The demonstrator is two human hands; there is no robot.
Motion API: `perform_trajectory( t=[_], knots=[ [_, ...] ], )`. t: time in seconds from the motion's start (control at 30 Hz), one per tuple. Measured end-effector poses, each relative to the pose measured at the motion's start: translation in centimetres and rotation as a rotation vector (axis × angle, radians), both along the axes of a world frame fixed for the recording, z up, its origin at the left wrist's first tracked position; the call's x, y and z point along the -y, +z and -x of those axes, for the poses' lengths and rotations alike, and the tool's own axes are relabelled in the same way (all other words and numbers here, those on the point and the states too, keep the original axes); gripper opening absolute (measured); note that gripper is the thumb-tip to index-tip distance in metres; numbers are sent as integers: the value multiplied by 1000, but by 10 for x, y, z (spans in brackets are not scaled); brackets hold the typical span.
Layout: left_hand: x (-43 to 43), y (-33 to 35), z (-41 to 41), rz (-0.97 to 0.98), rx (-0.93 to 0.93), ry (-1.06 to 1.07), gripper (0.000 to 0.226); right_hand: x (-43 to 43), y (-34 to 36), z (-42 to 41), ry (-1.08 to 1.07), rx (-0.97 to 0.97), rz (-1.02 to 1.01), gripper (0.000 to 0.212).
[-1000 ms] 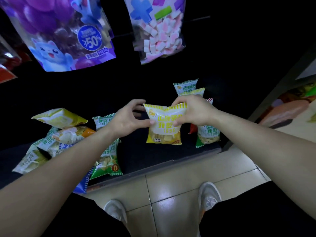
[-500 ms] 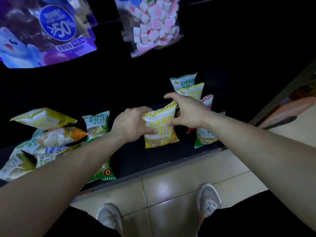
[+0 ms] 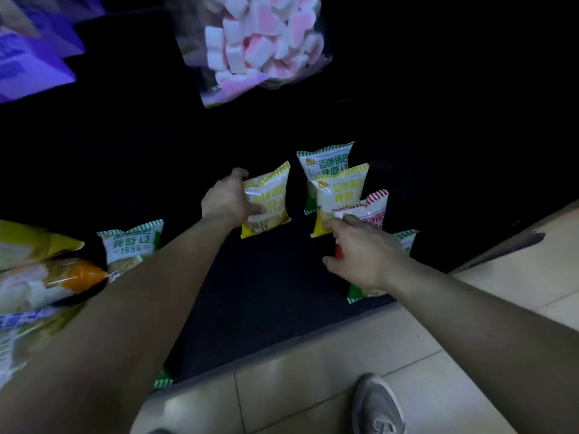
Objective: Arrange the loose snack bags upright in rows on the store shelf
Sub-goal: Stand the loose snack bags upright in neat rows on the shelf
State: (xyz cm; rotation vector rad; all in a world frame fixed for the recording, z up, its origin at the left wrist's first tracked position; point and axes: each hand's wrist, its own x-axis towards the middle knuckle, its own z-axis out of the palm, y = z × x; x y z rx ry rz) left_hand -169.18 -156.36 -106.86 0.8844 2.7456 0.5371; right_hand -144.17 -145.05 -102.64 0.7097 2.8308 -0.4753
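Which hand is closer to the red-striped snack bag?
Right. The right hand overlaps the red-striped snack bag; the left hand grips a yellow snack bag to its left.
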Motion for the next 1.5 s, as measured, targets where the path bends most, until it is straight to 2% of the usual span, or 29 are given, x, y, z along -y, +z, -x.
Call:
perform_trajectory(
  t=[0.17,0.4,0.57,0.63,0.73,0.9,0.97,1.23,1.33,1.5],
  knots=[
    [-27,-26,27,-90,83,-4,76,-4,-10,5,-18,-11,15,61],
    [-48,-47,24,-188,46,-3,77,-9,-19,7,-21,-7,-2,57],
    [-44,-32,13,-100,-95,28,82,-6,-11,9,-1,9,3,57],
    [-34,-20,11,-78,-79,12,79,-3,-6,10,10,11,-5,56],
    [-2,1,9,-10,-45,-34,71,7,5,18,52,10,-30,56],
    [90,48,0,288,-2,-142,77,44,29,45,167,32,-59,59],
    [135,68,-8,353,-11,-147,76,62,39,57,207,15,-78,57],
    [309,114,-39,395,76,50,77,159,55,95,326,-7,-28,59],
    [341,111,-45,405,158,101,81,200,46,106,432,52,-42,58],
    [368,103,-36,346,155,83,77,252,17,129,563,134,-102,56]
  ],
)
